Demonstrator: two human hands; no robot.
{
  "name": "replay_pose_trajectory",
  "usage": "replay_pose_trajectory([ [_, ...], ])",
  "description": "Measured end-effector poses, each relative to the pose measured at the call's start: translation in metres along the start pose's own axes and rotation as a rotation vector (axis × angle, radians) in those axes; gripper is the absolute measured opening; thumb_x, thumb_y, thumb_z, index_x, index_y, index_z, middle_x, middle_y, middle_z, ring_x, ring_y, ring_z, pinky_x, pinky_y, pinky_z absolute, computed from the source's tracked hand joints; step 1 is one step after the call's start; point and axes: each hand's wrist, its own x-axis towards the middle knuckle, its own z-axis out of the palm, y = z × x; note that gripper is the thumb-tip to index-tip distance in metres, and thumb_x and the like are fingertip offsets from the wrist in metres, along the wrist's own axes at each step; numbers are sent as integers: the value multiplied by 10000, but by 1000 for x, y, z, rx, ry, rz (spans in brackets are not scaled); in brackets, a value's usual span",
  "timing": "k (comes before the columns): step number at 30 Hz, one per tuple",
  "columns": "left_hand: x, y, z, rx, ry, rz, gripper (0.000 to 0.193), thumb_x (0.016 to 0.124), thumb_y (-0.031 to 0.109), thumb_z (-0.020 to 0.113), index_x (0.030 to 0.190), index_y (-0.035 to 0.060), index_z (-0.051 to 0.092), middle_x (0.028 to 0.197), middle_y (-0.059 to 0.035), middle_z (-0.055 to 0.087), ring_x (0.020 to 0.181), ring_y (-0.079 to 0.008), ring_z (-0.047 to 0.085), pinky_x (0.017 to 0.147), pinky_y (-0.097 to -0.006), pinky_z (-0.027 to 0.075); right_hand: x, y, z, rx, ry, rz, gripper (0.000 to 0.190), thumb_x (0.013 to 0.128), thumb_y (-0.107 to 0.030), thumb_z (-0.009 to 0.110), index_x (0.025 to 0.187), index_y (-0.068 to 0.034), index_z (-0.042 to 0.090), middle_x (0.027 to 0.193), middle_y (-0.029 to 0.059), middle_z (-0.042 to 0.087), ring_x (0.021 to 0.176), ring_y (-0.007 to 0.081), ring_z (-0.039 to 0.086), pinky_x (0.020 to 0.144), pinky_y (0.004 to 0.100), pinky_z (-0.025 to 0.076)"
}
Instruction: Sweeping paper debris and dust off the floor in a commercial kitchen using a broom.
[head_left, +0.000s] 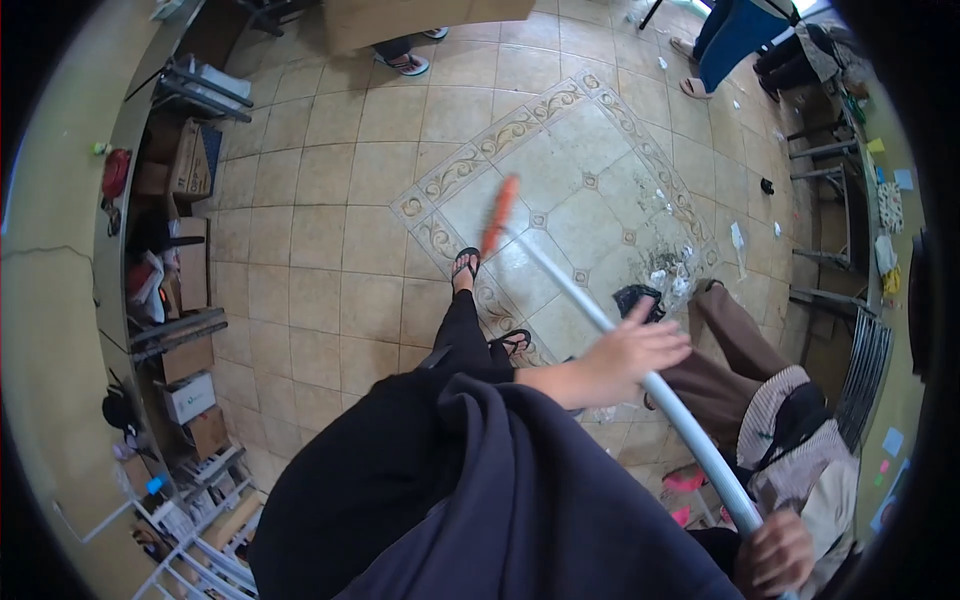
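Observation:
A broom slants across the view, its narrow orange head (500, 215) blurred over the tiled floor, close to my foot in a black flip-flop (466, 264). My right hand (776, 553) is closed around the upper end of the pale blue handle (701, 442). Midway along the handle lies my left hand (619, 356), back of the hand partly blurred, fingers spread rather than wrapped round. The handle passes under this hand, which hides part of it. Just beyond my left fingers is a crumpled black plastic bag (637, 300). Whitish scraps (675, 279) and dark dirt (656, 262) lie past it.
At right, a person in brown trousers (720, 382) is close to the handle. Other people's feet (409, 64) and a large cardboard sheet (427, 21) are at the top. A table (124, 247) with boxes (196, 161) beneath runs along the left; folded metal chairs (862, 367) stand right.

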Motion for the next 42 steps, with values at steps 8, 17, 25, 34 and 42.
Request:
replay_pose_trajectory([
  [8,-225,-127,-101,739,157,-594,298,826,120,572,1099,53,673,1174,-176,651,1154,-389,573,998,-546,406,-29,243,117,191,598,474,200,962,-104,506,854,37,598,940,134,634,918,264,608,1013,436,428],
  [17,-163,-133,28,227,59,-353,394,752,31,623,1142,67,668,1198,-165,644,1096,-331,615,1027,-533,363,-70,156,83,-229,712,342,510,914,-346,474,523,-27,401,534,102,483,509,248,539,671,454,561],
  [25,-48,-92,175,-205,-135,-229,409,838,45,569,1237,113,628,1239,-104,637,1190,-282,571,1121,-602,207,-43,98,70,-518,680,243,352,815,-247,565,553,-48,443,489,63,450,427,221,501,461,335,460],
  [34,24,-47,97,-192,-127,-9,546,755,3,639,1284,132,593,1126,-86,674,1084,-259,629,1144,-559,269,8,31,46,-487,400,104,354,857,-274,596,587,-76,482,553,56,519,469,217,518,454,348,470],
  [42,-3,-66,-117,201,-196,-285,562,747,89,681,1299,110,574,990,-95,696,910,-303,651,966,-438,490,79,94,-30,182,390,-87,444,898,-315,605,545,-77,480,525,74,514,437,229,495,481,361,472],
])
